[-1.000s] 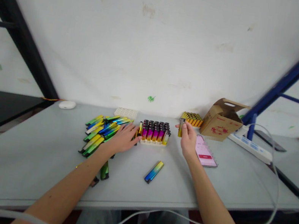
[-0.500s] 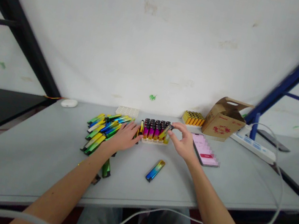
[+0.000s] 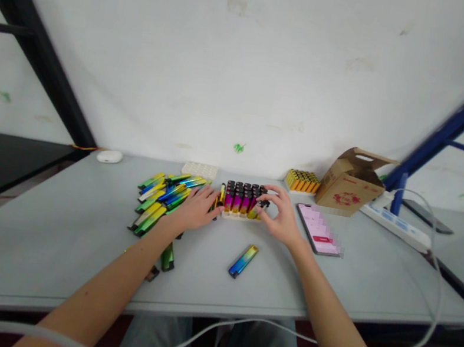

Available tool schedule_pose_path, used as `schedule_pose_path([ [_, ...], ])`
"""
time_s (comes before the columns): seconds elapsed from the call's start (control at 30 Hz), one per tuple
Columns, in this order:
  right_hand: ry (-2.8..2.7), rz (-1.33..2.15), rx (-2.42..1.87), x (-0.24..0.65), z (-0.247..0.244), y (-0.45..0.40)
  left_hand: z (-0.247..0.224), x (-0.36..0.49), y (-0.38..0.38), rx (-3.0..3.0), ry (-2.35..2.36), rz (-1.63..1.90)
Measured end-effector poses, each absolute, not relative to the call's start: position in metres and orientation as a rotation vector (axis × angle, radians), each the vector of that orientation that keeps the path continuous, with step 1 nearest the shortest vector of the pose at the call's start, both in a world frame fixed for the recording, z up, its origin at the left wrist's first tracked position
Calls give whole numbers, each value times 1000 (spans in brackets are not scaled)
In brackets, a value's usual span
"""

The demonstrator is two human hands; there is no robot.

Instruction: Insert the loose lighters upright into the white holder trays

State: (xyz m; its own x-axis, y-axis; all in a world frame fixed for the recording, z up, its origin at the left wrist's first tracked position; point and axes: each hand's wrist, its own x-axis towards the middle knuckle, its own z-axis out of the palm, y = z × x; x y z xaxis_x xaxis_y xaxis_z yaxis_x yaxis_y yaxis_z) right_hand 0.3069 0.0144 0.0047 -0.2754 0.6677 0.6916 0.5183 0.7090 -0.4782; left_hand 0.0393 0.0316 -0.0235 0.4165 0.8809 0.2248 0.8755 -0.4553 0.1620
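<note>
A white rack (image 3: 231, 216) holds rows of upright lighters (image 3: 237, 200), purple to yellow with black tops. At its right front corner my right hand (image 3: 282, 217) pinches a yellowish lighter (image 3: 256, 210) between thumb and fingers, slightly tilted and low among the others. My left hand (image 3: 195, 210) lies palm down at the rack's left end, fingers stretched, beside a yellow and black lighter (image 3: 222, 194); the fingers partly hide what is under them. Left of it spreads a loose pile of green, yellow and blue lighters (image 3: 152, 216). One blue and yellow lighter (image 3: 243, 261) lies alone in front.
At the back stand an unfilled white rack (image 3: 199, 171) and a block of orange-yellow lighters (image 3: 302, 181). To the right are an open cardboard box (image 3: 349, 185), a phone (image 3: 318, 230) and a power strip (image 3: 397, 226). A white case (image 3: 109, 156) lies back left. A cable (image 3: 251, 320) crosses the front.
My right hand has lowered the pinched lighter toward the rack's right front corner, and it stands more upright. My left hand has stayed in place. The view has shifted slightly.
</note>
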Motion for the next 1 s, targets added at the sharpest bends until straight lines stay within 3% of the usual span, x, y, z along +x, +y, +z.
schedule_pose_path([
  [0.53, -2051, 162, -877, 312, 7, 16, -24, 39, 31, 2631, 1639, 412],
  [1.0, -1773, 248, -1068, 313, -2, 25, -12, 44, 29, 2597, 1596, 554],
])
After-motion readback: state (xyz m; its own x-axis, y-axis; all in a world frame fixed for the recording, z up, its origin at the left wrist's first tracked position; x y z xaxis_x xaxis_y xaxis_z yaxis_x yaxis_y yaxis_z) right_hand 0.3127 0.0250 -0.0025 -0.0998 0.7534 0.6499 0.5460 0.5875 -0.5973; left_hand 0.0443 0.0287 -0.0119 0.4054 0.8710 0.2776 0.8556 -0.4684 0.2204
